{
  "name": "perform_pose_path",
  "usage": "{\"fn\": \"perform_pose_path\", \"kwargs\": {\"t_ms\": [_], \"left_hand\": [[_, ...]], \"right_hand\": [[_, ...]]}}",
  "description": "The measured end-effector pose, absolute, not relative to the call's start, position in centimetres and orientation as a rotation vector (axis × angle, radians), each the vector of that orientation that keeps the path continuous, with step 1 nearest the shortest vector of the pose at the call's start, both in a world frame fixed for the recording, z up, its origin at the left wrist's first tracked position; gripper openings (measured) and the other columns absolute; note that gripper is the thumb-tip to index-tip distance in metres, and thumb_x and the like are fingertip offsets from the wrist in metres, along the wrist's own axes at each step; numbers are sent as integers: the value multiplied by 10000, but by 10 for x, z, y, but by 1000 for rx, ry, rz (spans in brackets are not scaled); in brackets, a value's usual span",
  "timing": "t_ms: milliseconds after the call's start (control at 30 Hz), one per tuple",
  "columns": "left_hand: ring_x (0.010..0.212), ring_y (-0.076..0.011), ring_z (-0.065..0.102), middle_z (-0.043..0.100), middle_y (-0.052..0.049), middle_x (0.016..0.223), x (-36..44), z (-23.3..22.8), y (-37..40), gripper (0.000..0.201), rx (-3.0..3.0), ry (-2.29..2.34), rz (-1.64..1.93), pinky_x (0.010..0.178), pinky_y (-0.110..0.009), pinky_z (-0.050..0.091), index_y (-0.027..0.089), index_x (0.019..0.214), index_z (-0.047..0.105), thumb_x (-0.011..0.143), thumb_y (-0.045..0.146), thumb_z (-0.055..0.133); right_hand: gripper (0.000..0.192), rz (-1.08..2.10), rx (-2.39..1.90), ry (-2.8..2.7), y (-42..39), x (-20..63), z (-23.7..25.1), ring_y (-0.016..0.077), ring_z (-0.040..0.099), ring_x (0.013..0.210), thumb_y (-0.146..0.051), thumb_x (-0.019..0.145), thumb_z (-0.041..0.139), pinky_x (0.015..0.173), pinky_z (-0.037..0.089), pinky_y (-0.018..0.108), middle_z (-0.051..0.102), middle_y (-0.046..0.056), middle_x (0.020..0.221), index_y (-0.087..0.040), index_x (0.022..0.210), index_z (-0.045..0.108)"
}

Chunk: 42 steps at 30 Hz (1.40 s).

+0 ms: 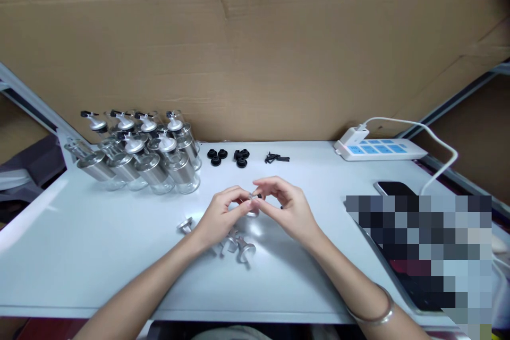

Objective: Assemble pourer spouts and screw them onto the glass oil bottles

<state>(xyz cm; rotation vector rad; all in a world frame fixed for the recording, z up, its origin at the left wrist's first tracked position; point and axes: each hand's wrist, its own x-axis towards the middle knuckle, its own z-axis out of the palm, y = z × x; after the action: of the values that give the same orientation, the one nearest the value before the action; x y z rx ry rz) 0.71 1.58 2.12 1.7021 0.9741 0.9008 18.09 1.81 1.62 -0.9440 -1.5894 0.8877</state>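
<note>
Silvery metal glints between my hands: a small spout cap (252, 203) sits pinched just above the table (119, 244), caught from both sides. My left hand (221, 214) has its fingers (238, 194) clamped on the cap's left side, and my right hand (287, 207) closes its fingers (266, 189) on the right side, where a small black piece (260, 196) shows at the tips. The cap's long axis looks to run roughly left to right, from one set of fingertips to the other, though it is too small to be sure. Both hands are equally near, touching it. Just below my left fingers lie loose metal spouts (235, 244); beyond the fingertips sit black rubber rings (228, 156) and black screws (276, 158), and far off to the left stand finished glass bottles (139, 154)
</note>
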Motion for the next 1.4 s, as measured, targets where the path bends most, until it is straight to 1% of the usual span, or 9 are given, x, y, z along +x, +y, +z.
{"fn": "perform_pose_path", "kwargs": {"t_ms": [67, 200, 400, 633, 833, 933, 1100, 1233, 1400], "left_hand": [[787, -162, 567, 611, -21, 787, 9, 22, 15, 224, 1711, 972, 911, 773, -269, 424, 166, 755, 643, 875, 330, 548], [787, -161, 585, 625, -28, 790, 10, 19, 15, 240, 1726, 1015, 915, 767, -265, 438, 161, 766, 658, 874, 354, 564], [856, -168, 627, 681, -47, 867, 9, 15, 17, 250, 1683, 1019, 896, 807, -263, 458, 162, 851, 690, 891, 370, 556], [851, -165, 651, 719, -44, 860, 9, 16, 18, 245, 1780, 1013, 935, 810, -258, 474, 163, 804, 704, 901, 326, 549], [885, -181, 667, 714, -82, 1036, 2, 24, 32, 282, 1961, 1164, 1060, 815, -303, 514, 160, 1047, 664, 932, 319, 462], [966, -195, 649, 694, -86, 1077, 0, 28, 56, 256, 2253, 1238, 881, 862, -331, 510, 164, 1085, 643, 917, 197, 453], [1066, -233, 609, 668, -115, 1128, 5, 28, 102, 354, 2707, 1300, 484, 922, -361, 486, 137, 1128, 639, 875, 56, 405], [1090, -250, 596, 649, -119, 1185, 11, 19, 126, 417, 2810, 1327, 340, 904, -352, 488, 147, 1151, 640, 842, 18, 391], [1079, -270, 593, 633, -129, 1200, 15, 6, 137, 406, 2847, 1281, 268, 873, -353, 493, 141, 1112, 667, 815, 22, 417]], "right_hand": [[237, 981, -978, -1561, 18, 180, 17, 146, 613, 667, -278, 727, 735, 638, 530, 309, 671, 23, 757, -201, 948, 697], [120, 1038, -1028, -1586, 20, 180, 17, 157, 598, 669, -297, 728, 724, 624, 492, 318, 660, 39, 740, -190, 779, 735], [91, 1028, -1050, -1526, 21, 179, 17, 159, 600, 665, -285, 734, 709, 609, 480, 303, 660, 32, 705, -200, 724, 738], [90, 989, -1029, -1564, 18, 180, 21, 166, 602, 681, -258, 763, 695, 668, 485, 325, 656, 33, 702, -202, 700, 725], [110, 887, -1003, -1443, 17, 183, 22, 167, 598, 673, -318, 750, 723, 678, 480, 342, 649, 26, 698, -209, 748, 737], [109, 884, -1007, -1425, 17, 183, 22, 171, 599, 683, -313, 750, 721, 681, 479, 348, 653, 32, 713, -208, 768, 744], [81, 901, -988, -1440, 17, 181, 21, 165, 592, 677, -295, 739, 726, 665, 485, 338, 649, 26, 696, -215, 738, 742], [84, 878, -992, -1442, 18, 181, 20, 167, 592, 669, -297, 744, 719, 664, 484, 341, 644, 25, 687, -216, 726, 735], [63, 864, -980, -1464, 18, 182, 22, 167, 592, 665, -273, 743, 716, 665, 485, 344, 639, 22, 674, -214, 733, 737]]}}
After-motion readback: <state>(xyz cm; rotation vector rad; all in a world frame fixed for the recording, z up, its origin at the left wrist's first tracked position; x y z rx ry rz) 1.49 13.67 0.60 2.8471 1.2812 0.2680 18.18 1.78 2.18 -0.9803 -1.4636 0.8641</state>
